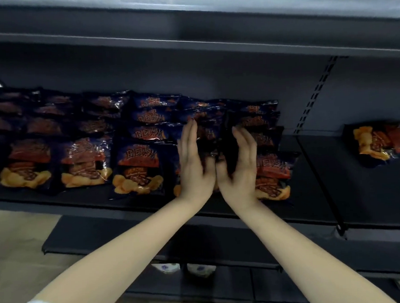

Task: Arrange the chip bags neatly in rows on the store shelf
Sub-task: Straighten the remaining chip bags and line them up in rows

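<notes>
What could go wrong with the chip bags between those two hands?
1. The left hand and right hand flank one row of bags. Squeezing hard might crush chips or pop a bag.
2. The front bag beside the right hand lies near the shelf edge and could get knocked off.
3. The lone bag further right may be forgotten.

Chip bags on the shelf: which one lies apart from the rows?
The lone chip bag on the right-hand shelf section, past the slotted upright. Every other bag overlaps neighbours in the rows left of it.
</notes>
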### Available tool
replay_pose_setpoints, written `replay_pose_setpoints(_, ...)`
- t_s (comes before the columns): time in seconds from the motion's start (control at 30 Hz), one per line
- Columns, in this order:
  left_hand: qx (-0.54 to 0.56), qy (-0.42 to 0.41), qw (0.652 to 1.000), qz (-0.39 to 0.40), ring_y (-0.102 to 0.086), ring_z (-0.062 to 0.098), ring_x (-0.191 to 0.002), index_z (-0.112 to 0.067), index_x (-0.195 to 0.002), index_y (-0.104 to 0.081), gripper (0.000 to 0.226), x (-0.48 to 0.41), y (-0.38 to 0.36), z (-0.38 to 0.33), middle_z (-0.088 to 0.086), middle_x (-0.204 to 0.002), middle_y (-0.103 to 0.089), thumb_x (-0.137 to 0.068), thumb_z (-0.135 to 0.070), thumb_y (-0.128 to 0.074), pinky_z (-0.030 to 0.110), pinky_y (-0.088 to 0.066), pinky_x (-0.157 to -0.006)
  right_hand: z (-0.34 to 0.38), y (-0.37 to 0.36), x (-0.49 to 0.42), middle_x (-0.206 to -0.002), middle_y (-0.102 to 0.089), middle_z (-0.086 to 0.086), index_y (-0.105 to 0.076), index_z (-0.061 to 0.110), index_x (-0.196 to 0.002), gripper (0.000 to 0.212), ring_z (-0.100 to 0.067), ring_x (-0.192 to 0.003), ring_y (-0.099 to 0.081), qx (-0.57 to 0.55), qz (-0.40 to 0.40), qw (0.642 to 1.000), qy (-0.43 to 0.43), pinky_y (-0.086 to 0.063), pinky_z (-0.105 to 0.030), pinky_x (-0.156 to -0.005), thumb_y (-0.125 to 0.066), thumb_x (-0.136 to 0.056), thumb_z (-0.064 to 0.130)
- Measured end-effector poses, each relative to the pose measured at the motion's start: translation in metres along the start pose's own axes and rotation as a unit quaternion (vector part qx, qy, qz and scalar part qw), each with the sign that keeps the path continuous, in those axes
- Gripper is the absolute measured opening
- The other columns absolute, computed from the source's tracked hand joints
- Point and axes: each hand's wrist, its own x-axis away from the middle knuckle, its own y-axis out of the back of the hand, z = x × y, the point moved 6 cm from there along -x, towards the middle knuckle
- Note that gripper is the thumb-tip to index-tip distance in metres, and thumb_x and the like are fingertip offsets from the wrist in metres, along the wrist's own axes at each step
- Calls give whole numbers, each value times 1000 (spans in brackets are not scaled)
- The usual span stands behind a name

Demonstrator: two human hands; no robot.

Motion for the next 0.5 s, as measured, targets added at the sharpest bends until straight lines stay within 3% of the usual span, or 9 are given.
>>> replay_pose_setpoints(0.13, -47, 40, 998, -27, -4, 9, -144, -21, -147, -11, 73, 7, 35, 30, -13, -150, -9, -80, -4, -38, 48, -9, -118, -3, -43, 19, -152, -19, -8, -26, 7, -145, 66, -10, -141, -19, -8, 101, 993, -64, -16, -15, -114, -49, -84, 11)
replay_pose_setpoints(0.23, -90, 71, 993, -19, 0, 10, -144, -15, -149, -8, 74, 12, 43, 50, -9, -153, -8, -83, -1, -39, 45, -5, -119, -17, -62, 33, -157, -7, -2, -18, 12, -149, 73, -11, -146, -3, 47, 151, 984, -83, -9, -25, -118, -54, -86, 3)
replay_pose_setpoints(0.33, -121, 94, 988, 10, 5, 6, -143, -15, -149, -3, 74, 13, 40, 64, 1, -157, -3, -88, 1, -40, 38, 1, -119, -26, -69, 39, -157, -4, -1, -15, 12, -149, 75, -6, -144, 8, 98, 153, 981, -66, -6, -36, -119, -53, -86, 2)
replay_pose_setpoints(0.5, -138, 83, 987, 20, 5, 1, -140, -14, -149, -2, 75, 9, 30, 68, 4, -158, -7, -86, 4, -39, 22, 12, -115, -34, -70, 41, -157, -9, -10, -18, 7, -148, 70, -17, -146, 3, 116, 137, 981, -70, -11, -48, -119, -53, -87, 4)
